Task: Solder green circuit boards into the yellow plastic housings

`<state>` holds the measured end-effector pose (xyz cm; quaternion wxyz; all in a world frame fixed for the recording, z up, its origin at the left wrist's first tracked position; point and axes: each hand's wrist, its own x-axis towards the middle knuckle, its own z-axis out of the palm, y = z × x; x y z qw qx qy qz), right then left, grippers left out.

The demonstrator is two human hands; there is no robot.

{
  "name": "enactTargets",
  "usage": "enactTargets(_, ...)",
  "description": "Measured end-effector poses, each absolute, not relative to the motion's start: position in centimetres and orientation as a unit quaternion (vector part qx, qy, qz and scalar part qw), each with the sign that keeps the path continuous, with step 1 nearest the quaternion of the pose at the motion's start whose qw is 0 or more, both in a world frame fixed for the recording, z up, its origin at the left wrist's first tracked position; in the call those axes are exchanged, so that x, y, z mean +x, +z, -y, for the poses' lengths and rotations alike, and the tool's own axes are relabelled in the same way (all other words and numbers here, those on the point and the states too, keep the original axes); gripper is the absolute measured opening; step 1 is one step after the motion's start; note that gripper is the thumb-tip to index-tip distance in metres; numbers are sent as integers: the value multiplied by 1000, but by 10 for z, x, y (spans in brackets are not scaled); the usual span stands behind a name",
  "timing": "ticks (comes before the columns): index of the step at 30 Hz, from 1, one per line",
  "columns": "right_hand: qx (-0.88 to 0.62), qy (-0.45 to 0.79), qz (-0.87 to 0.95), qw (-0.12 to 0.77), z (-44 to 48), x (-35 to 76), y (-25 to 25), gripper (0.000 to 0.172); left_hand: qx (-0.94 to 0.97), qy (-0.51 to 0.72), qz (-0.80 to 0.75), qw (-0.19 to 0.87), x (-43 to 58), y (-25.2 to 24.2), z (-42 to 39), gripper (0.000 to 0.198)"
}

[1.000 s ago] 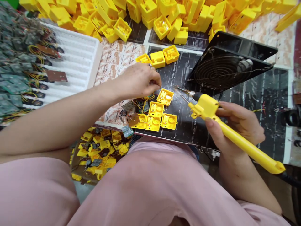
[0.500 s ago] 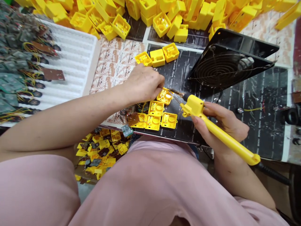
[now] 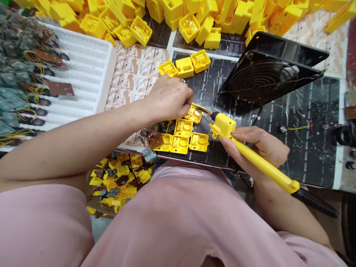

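My right hand (image 3: 263, 146) grips a yellow soldering iron (image 3: 251, 155) by its handle, with the trigger end pointing left. Its metal tip and thin feed tube reach over the topmost small yellow case half (image 3: 194, 115). My left hand (image 3: 171, 97) is closed in a pinch at that case half's upper left side; whatever its fingers hold is hidden beneath them. More open case halves (image 3: 199, 142) with round speaker grilles lie just below. By them are a brown circuit board (image 3: 156, 141) and a small green-grey board (image 3: 149, 154).
A black fan (image 3: 258, 79) stands behind the iron. Three yellow boxes (image 3: 184, 67) sit beyond my left hand, before a heap of yellow housings (image 3: 205, 15). A white foam tray (image 3: 83, 55) with wired circuit boards is at left. Yellow parts (image 3: 122, 174) fill a container below.
My right hand has moved the soldering iron slightly left, bringing its tip over the topmost case half. My left hand stays almost in place.
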<state>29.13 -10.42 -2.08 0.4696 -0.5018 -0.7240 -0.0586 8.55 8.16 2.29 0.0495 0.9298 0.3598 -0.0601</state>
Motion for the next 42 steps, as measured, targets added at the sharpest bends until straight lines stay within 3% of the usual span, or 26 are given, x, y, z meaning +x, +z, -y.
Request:
enactTargets(10,-427,-80,814,386,88,304,3,22,933,-53,-350,66,86,21,-85,33)
enactTargets(21,-514,-76,713,470,112,311,-15,23,943,-30,-327,59,84,23,-86,33)
enactTargets(25,-575,-68,619,530,121,309,-29,52,935,-47,-345,68,91,29,-79,34)
enactTargets(27,-564,-61,604,560,122,307,-33,57,929,-46,-355,89,94,28,-79,32)
enactTargets(37,-561,-109,611,548,126,321,-47,55,901,57,-412,121,11,59,-72,33)
enactTargets(42,-560,-98,610,552,121,316,-47,50,887,65,-433,146,-25,36,-65,37)
